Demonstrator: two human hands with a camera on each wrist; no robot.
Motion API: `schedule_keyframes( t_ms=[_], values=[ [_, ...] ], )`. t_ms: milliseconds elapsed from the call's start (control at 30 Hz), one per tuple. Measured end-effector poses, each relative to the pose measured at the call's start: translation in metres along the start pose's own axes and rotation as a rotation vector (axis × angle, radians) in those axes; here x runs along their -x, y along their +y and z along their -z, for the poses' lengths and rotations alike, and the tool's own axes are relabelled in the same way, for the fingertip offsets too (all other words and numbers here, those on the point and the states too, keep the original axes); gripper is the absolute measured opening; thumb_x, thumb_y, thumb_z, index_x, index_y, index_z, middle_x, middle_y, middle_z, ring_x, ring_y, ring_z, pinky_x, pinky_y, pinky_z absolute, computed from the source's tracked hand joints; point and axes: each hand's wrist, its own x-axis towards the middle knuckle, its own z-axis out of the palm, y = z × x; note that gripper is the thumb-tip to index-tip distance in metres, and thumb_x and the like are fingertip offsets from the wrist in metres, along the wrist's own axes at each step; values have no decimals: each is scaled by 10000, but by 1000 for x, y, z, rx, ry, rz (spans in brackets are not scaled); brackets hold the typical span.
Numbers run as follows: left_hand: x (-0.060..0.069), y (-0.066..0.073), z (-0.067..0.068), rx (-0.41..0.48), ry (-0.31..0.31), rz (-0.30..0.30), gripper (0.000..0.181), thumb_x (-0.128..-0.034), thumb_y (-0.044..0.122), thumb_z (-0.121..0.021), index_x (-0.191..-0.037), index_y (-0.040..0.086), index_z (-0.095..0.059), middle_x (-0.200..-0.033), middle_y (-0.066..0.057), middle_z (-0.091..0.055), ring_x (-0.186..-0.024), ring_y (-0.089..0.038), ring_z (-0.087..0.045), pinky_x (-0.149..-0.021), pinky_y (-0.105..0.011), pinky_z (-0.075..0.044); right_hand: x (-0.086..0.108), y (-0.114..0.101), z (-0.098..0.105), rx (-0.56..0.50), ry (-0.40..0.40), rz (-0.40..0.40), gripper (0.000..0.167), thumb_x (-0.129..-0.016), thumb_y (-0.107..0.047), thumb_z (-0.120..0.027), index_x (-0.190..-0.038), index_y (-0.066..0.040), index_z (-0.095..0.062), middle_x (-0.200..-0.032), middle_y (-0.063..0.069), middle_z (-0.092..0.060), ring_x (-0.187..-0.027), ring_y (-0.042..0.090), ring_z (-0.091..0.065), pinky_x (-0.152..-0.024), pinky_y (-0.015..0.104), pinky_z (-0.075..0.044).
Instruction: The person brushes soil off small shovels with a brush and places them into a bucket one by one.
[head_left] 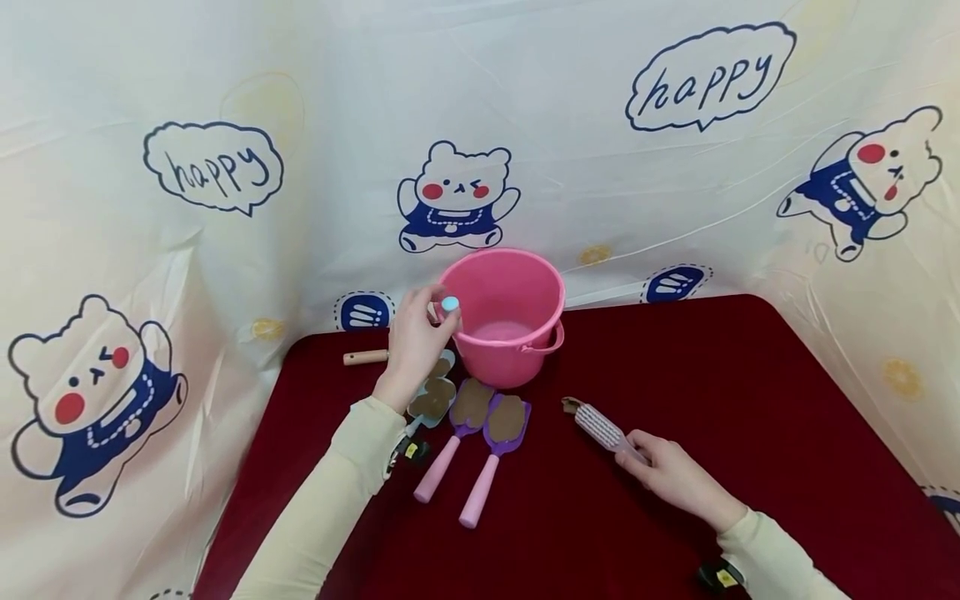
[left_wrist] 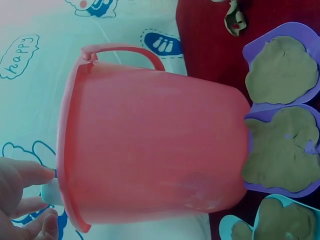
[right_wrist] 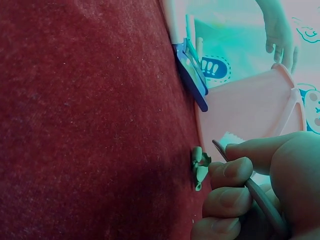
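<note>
My left hand (head_left: 420, 329) is at the left rim of a pink bucket (head_left: 498, 354), pinching a small light-blue piece (left_wrist: 51, 194); most of that piece is hidden by the fingers. My right hand (head_left: 675, 475) grips the handle of a brush (head_left: 600, 428) with pale bristles, held over the cloth to the right of the bucket. Near the brush's tip lies a small scrap of brown clay (right_wrist: 199, 170). In front of the bucket, two purple shovels (head_left: 507, 421) with pink handles carry flattened brown clay. Beside them sits a light-blue scoop (head_left: 431, 402), also bearing clay.
A wooden handle (head_left: 365, 357) sticks out left of my left hand. The bucket's handle (head_left: 553, 340) hangs at its right side. Dark red cloth (head_left: 675, 367) covers the table. A printed curtain (head_left: 555, 192) stands behind and at both sides.
</note>
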Motion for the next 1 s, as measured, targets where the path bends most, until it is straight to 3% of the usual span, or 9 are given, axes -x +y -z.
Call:
schedule_keyframes(
  t_ms=[233,567,700,800,867,1000],
  values=[
    [14,1,4,56,47,-61,306,-978,221,-732,-1223,47,-678,-1110,-157,-607,-814,-266,-557,-719,-376,-457,2,-1,-2,-9,1,18,173,-1063,-278,-616,-963,-139,-592,-628,-86,-461,-502,20,-403,-476,225,-372],
    [47,9,-3,133,71,-218,162,-970,103,-705,-1111,26,-683,-1007,-108,-650,-826,-228,-569,-708,-372,-496,1,-2,0,1,3,14,175,-1062,-296,-618,-986,-139,-609,-650,-80,-461,-519,24,-396,-487,226,-373],
    [63,6,-9,190,-16,-241,207,-979,134,-726,-1140,41,-636,-974,-89,-636,-745,-175,-555,-655,-312,-486,0,-3,0,12,14,8,174,-1058,-294,-624,-971,-145,-607,-642,-79,-450,-514,24,-387,-490,224,-365],
    [78,2,-16,185,-120,-234,179,-980,164,-735,-1101,85,-630,-909,-23,-645,-719,-124,-564,-643,-274,-494,0,-3,0,8,15,3,160,-1058,-284,-626,-979,-146,-614,-637,-82,-447,-512,27,-385,-491,226,-365],
    [88,-1,-20,121,-207,-221,137,-970,185,-746,-1038,126,-642,-846,47,-639,-713,-75,-572,-639,-250,-499,0,-3,-1,7,12,1,156,-1058,-283,-626,-981,-148,-616,-634,-84,-450,-510,27,-389,-490,225,-367],
    [107,-10,-32,-33,-459,-159,123,-955,228,-747,-935,166,-642,-753,113,-613,-657,-27,-563,-593,-245,-488,0,-3,-1,16,15,3,167,-1057,-288,-628,-964,-152,-602,-637,-85,-446,-512,28,-390,-491,226,-366]
  ],
)
